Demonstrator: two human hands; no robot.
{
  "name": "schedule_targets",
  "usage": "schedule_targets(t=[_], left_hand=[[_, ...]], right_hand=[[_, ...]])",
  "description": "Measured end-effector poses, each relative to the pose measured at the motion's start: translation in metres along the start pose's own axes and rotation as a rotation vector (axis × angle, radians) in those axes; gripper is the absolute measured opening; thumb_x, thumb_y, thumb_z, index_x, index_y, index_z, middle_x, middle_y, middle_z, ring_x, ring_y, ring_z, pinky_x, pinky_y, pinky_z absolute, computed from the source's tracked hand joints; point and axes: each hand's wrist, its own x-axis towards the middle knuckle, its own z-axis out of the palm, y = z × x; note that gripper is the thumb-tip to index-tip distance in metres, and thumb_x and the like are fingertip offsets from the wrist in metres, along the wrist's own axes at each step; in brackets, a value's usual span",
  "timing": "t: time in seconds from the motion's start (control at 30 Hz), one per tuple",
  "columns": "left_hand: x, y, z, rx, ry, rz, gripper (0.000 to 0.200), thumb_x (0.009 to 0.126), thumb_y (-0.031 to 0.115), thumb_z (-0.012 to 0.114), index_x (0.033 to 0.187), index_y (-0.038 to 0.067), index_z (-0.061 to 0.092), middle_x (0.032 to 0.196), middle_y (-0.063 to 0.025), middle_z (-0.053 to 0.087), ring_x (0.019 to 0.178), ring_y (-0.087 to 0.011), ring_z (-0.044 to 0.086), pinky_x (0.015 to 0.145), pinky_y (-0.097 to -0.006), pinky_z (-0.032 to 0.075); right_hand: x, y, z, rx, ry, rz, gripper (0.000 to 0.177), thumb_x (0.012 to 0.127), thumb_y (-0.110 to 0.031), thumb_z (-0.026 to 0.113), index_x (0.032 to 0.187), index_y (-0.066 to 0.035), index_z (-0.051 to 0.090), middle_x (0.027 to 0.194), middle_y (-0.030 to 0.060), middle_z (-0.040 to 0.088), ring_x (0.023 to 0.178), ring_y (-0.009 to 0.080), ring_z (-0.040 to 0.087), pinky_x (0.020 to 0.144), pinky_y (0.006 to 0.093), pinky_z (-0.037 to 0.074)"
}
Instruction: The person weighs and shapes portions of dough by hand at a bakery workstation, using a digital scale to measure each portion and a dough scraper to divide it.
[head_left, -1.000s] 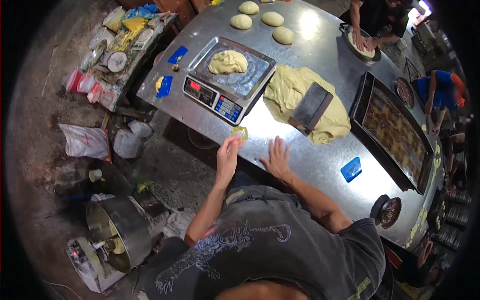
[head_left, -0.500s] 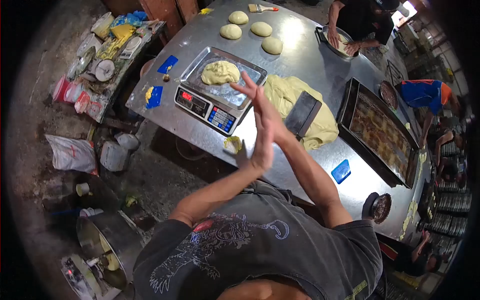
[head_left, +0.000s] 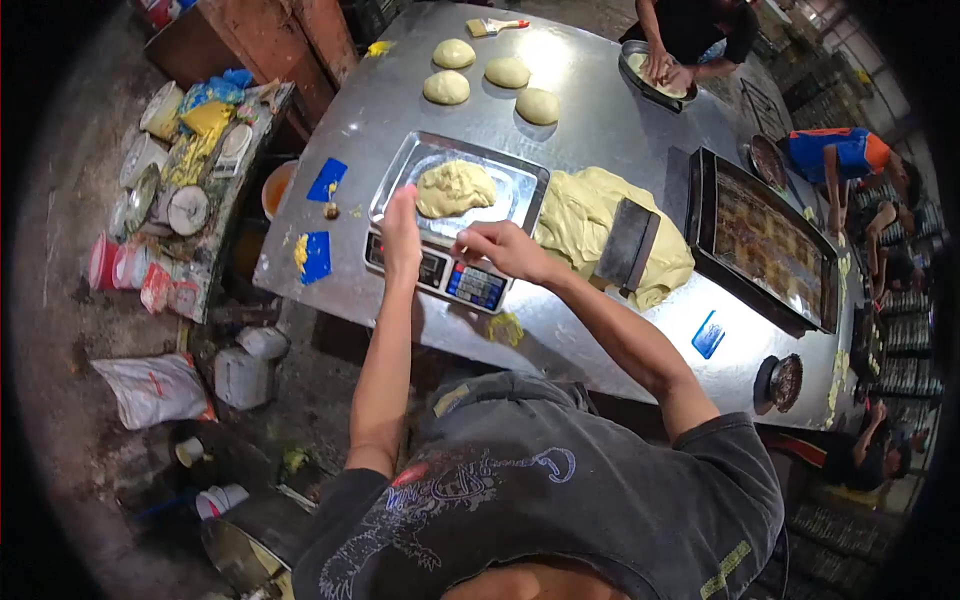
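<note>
A lump of pale yellow dough (head_left: 455, 189) lies on the metal pan (head_left: 515, 205) of a digital scale (head_left: 475, 287). My left hand (head_left: 402, 238) is at the pan's near left edge, seen edge-on, its fingers stretched out beside the dough. Over the pan's near side is my right hand (head_left: 500, 248), with fingers loosely bent and apart and nothing visible in them. Both hands partly cover the scale's front. To the right, a large mass of dough (head_left: 590, 205) rests on the metal table, with a dark-bladed scraper (head_left: 627, 243) lying on it.
Several round dough balls (head_left: 508, 72) and a brush (head_left: 495, 27) lie at the table's far side. A dark baking tray (head_left: 705, 215) stands right, near a blue scraper (head_left: 708, 335). Across the table, a co-worker's hands (head_left: 668, 75) press dough in a round pan. A cluttered side table (head_left: 225, 200) stands left.
My hands, pressed together before, have parted and moved to the scale's near side. The view has shifted, and the co-worker's hands have come closer together over the round pan.
</note>
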Motion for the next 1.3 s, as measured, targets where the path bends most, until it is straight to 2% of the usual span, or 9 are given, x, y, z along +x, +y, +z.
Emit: schedule_targets(t=[0.13, 0.4, 0.53, 0.6, 0.67, 0.8, 0.87, 1.07, 1.3], left_hand=[[-0.004, -0.036, 0.003, 0.966, -0.448, 0.348, 0.028, 0.096, 0.019, 0.052, 0.096, -0.004, 0.068, 0.098, -0.0236, 0.069, 0.093, -0.0435, 0.063, 0.085, -0.0499, 0.047], [-0.022, -0.059, 0.023, 0.992, -0.443, 0.6, 0.022, 0.091, 0.017, 0.057, 0.098, 0.002, 0.07, 0.097, -0.0183, 0.068, 0.094, -0.0394, 0.062, 0.09, -0.0523, 0.046], [-0.009, -0.078, 0.036, 0.992, -0.343, 0.797, 0.022, 0.089, 0.015, 0.055, 0.084, 0.003, 0.072, 0.099, -0.0171, 0.071, 0.097, -0.0351, 0.065, 0.087, -0.0495, 0.049], [0.013, -0.111, 0.042, 1.019, -0.437, 0.67, 0.027, 0.09, 0.022, 0.055, 0.081, 0.003, 0.073, 0.093, -0.0173, 0.073, 0.087, -0.0372, 0.068, 0.082, -0.0498, 0.051], [0.015, -0.067, 0.058, 1.31, -0.619, 0.508, 0.046, 0.096, 0.035, 0.049, 0.085, -0.001, 0.074, 0.085, -0.0254, 0.071, 0.08, -0.0439, 0.069, 0.073, -0.051, 0.053], [0.022, -0.051, 0.071, 1.191, -0.449, 0.343, 0.06, 0.099, 0.048, 0.039, 0.084, 0.002, 0.075, 0.087, -0.0263, 0.071, 0.084, -0.0417, 0.071, 0.073, -0.052, 0.054], [0.038, -0.063, 0.069, 1.346, -0.51, 0.683, 0.042, 0.093, 0.035, 0.051, 0.086, 0.002, 0.075, 0.085, -0.0242, 0.072, 0.077, -0.0424, 0.07, 0.071, -0.0515, 0.055], [0.054, -0.071, 0.059, 1.261, -0.583, 0.571, 0.038, 0.091, 0.035, 0.055, 0.089, -0.001, 0.069, 0.091, -0.0225, 0.069, 0.084, -0.0405, 0.068, 0.075, -0.0515, 0.053], [0.029, -0.04, 0.064, 0.912, -0.623, 0.356, 0.038, 0.097, 0.03, 0.054, 0.107, -0.003, 0.069, 0.103, -0.0249, 0.069, 0.096, -0.0409, 0.066, 0.087, -0.0451, 0.051]], right_hand=[[0.093, 0.071, -0.012, -0.675, 0.535, -0.497, 0.027, 0.085, -0.017, 0.065, 0.108, -0.002, 0.065, 0.103, 0.0221, 0.059, 0.099, 0.0403, 0.058, 0.089, 0.0465, 0.047], [0.145, 0.088, 0.003, -1.062, 0.737, -0.598, 0.035, 0.08, -0.015, 0.065, 0.111, -0.005, 0.054, 0.104, 0.0129, 0.054, 0.102, 0.031, 0.055, 0.091, 0.0438, 0.044], [0.158, 0.067, 0.001, -0.35, 0.715, -0.174, 0.037, 0.073, -0.021, 0.067, 0.105, -0.004, 0.062, 0.095, 0.0208, 0.064, 0.086, 0.0424, 0.062, 0.079, 0.0473, 0.052], [0.181, 0.092, -0.023, -0.721, 0.579, -0.335, 0.033, 0.075, -0.022, 0.063, 0.101, -0.003, 0.067, 0.087, 0.0205, 0.068, 0.079, 0.0425, 0.065, 0.075, 0.049, 0.054], [0.159, 0.067, -0.022, 1.095, 0.505, 0.027, 0.035, 0.079, -0.029, 0.059, 0.099, -0.003, 0.069, 0.091, 0.0164, 0.071, 0.082, 0.0358, 0.067, 0.08, 0.0485, 0.054], [0.101, 0.039, -0.041, 1.297, 0.195, -0.055, 0.04, 0.084, -0.038, 0.054, 0.104, -0.006, 0.068, 0.101, 0.0116, 0.072, 0.087, 0.0269, 0.068, 0.083, 0.0448, 0.055], [0.034, -0.004, -0.045, 1.342, 0.239, -0.187, 0.039, 0.087, -0.037, 0.055, 0.107, -0.005, 0.067, 0.105, 0.0121, 0.071, 0.094, 0.026, 0.068, 0.088, 0.0431, 0.054], [-0.134, -0.069, -0.041, 0.075, 0.61, -0.303, 0.035, 0.099, -0.036, 0.052, 0.107, -0.002, 0.057, 0.094, 0.0119, 0.065, 0.088, 0.0234, 0.065, 0.075, 0.0378, 0.05], [-0.16, 0.217, 0.04, -0.761, 0.702, -0.202, 0.042, 0.096, -0.035, 0.055, 0.123, -0.003, 0.054, 0.101, 0.0232, 0.063, 0.094, 0.0414, 0.063, 0.077, 0.0531, 0.048]])
